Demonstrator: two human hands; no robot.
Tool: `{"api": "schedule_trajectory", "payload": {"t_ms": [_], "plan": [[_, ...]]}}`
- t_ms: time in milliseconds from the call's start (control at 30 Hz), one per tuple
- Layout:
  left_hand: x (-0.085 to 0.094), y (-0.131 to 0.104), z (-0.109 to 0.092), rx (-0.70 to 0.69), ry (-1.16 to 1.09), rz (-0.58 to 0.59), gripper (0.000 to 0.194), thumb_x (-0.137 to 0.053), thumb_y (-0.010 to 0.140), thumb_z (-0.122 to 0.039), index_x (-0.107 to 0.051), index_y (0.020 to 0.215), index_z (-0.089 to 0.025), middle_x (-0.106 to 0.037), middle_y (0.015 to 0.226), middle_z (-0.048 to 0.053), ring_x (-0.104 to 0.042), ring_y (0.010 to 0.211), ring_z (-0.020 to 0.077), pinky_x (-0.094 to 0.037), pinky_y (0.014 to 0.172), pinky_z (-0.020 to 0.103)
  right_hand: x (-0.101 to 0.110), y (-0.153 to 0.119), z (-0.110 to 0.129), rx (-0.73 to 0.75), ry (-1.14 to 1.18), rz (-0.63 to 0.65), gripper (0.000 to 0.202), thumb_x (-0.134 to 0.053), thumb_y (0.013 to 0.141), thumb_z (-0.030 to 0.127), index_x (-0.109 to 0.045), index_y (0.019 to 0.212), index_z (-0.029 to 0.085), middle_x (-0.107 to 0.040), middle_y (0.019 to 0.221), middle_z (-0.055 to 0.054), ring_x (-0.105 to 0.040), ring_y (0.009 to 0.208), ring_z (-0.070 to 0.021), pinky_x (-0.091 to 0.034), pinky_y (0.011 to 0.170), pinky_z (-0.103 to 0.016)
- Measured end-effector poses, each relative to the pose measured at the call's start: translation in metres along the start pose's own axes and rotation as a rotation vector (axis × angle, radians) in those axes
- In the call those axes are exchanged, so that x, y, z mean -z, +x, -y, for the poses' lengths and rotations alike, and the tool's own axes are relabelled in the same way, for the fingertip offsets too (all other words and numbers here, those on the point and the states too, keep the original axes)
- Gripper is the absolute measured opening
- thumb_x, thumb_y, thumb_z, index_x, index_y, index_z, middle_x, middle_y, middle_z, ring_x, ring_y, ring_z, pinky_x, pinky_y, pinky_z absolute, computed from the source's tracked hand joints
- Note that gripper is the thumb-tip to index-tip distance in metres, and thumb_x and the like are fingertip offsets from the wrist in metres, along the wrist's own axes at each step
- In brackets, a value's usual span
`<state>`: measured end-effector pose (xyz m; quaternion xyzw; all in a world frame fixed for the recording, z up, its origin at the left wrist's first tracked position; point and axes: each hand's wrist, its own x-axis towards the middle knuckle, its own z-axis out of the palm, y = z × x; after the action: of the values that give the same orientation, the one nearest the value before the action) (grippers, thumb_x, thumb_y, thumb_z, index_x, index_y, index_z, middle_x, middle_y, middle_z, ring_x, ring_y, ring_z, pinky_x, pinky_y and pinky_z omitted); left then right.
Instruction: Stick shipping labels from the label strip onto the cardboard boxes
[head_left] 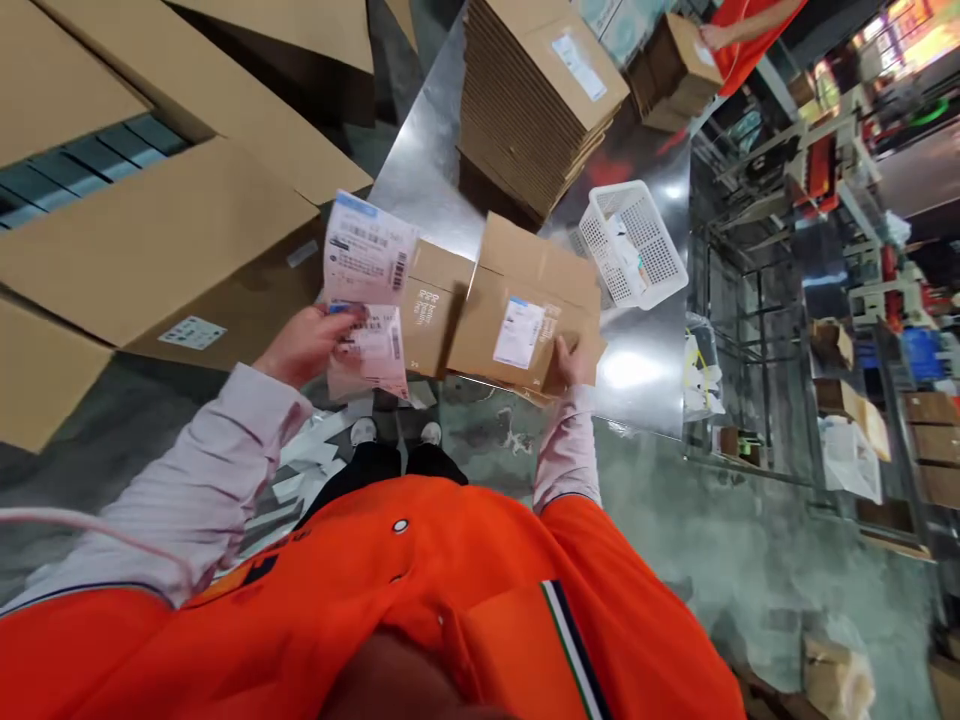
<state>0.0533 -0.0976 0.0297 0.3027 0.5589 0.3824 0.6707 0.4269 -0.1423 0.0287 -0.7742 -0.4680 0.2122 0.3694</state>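
My left hand (311,340) is closed on a strip of printed shipping labels (367,250), which hangs above and below the fingers. My right hand (574,360) grips the lower right edge of a flattened cardboard box (480,330) that bears a white shipping label (519,333). Between the two hands a second cardboard piece (435,300) with white print lies partly behind the label strip. Both cardboard pieces are at the near edge of a shiny metal table (645,370).
A tall stack of flattened boxes (525,100) and a white plastic basket (634,245) stand on the table. Large open cartons (187,240) fill the left side. At the far end a co-worker's hand (716,37) touches another box stack (671,75). Paper strips (307,460) litter the floor.
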Motion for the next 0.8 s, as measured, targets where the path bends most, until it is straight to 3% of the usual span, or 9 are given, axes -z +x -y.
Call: {"api": "schedule_trajectory", "payload": {"t_ms": [67,167,233,300,367,467,533,633,800], "plan": [[-0.007,-0.005,0.018,-0.001,-0.008,0.038,0.028,-0.075,0.072,-0.029,-0.067,0.094,-0.012,-0.073,0.088,0.008,-0.068,0.086,0.0228,-0.058,0.081,0.035,0.003,-0.006,0.010,-0.013,-0.013,0.118,0.030,-0.081,0.078,0.035,-0.068,0.090,0.011,-0.071,0.096,-0.019,-0.066,0.106,-0.0304,-0.055,0.089,-0.044],[-0.017,-0.014,0.050,-0.040,0.008,0.068,0.043,-0.081,0.063,-0.043,-0.067,0.092,-0.015,-0.074,0.091,0.009,-0.068,0.089,0.0261,-0.058,0.078,0.034,-0.053,-0.043,0.030,0.015,0.069,0.381,0.048,-0.098,0.049,0.031,-0.072,0.084,0.013,-0.075,0.092,-0.014,-0.070,0.096,-0.0291,-0.057,0.087,-0.041],[-0.019,-0.020,0.066,-0.050,0.110,0.118,0.050,-0.082,0.058,-0.054,-0.068,0.087,-0.015,-0.073,0.087,0.009,-0.069,0.088,0.0291,-0.057,0.075,0.035,-0.104,-0.078,0.042,0.031,0.302,0.605,0.055,-0.095,0.055,0.043,-0.074,0.097,0.015,-0.077,0.101,-0.010,-0.071,0.098,-0.0260,-0.058,0.090,-0.038],[-0.013,-0.023,0.072,-0.062,0.231,0.201,0.054,-0.085,0.052,-0.057,-0.071,0.084,-0.015,-0.073,0.084,0.009,-0.068,0.087,0.0307,-0.057,0.074,0.036,-0.143,-0.109,0.050,-0.033,0.520,0.598,0.056,-0.081,0.071,0.058,-0.073,0.105,0.015,-0.076,0.109,-0.011,-0.072,0.103,-0.0251,-0.059,0.094,-0.039],[-0.004,-0.022,0.069,-0.129,0.243,0.254,0.060,-0.089,0.049,-0.053,-0.075,0.092,-0.014,-0.075,0.093,0.010,-0.068,0.095,0.0309,-0.057,0.081,0.036,-0.162,-0.129,0.054,-0.110,0.582,0.502,0.056,-0.072,0.078,0.064,-0.073,0.103,0.014,-0.077,0.110,-0.013,-0.072,0.103,-0.0260,-0.059,0.095,-0.042],[0.010,-0.013,0.061,-0.163,0.103,0.228,0.070,-0.091,0.050,-0.052,-0.075,0.106,-0.013,-0.075,0.106,0.012,-0.068,0.099,0.0279,-0.055,0.086,0.034,-0.165,-0.131,0.056,-0.114,0.501,0.608,0.049,-0.079,0.072,0.058,-0.075,0.095,0.015,-0.078,0.102,-0.012,-0.074,0.095,-0.0271,-0.061,0.091,-0.043],[0.013,-0.006,0.060,-0.095,0.043,0.162,0.065,-0.089,0.051,-0.057,-0.075,0.096,-0.012,-0.075,0.096,0.012,-0.068,0.085,0.0245,-0.055,0.077,0.032,-0.162,-0.118,0.059,-0.076,0.444,0.662,0.048,-0.084,0.068,0.053,-0.076,0.097,0.015,-0.079,0.100,-0.011,-0.074,0.092,-0.0264,-0.062,0.089,-0.042],[0.009,-0.001,0.067,-0.082,0.080,0.068,0.059,-0.086,0.050,-0.061,-0.073,0.079,-0.011,-0.072,0.078,0.008,-0.062,0.070,0.0199,-0.050,0.066,0.029,-0.159,-0.090,0.069,0.018,0.366,0.579,0.043,-0.080,0.074,0.047,-0.076,0.103,0.015,-0.079,0.101,-0.009,-0.074,0.092,-0.0239,-0.061,0.089,-0.038],[-0.004,0.003,0.090,-0.227,0.162,-0.134,0.050,-0.075,0.061,-0.062,-0.068,0.070,-0.013,-0.065,0.067,0.003,-0.055,0.066,0.0158,-0.043,0.064,0.026,-0.165,-0.071,0.079,0.192,0.155,0.546,0.022,-0.072,0.085,0.035,-0.080,0.096,0.018,-0.079,0.097,-0.006,-0.075,0.091,-0.0220,-0.059,0.090,-0.034]]}}
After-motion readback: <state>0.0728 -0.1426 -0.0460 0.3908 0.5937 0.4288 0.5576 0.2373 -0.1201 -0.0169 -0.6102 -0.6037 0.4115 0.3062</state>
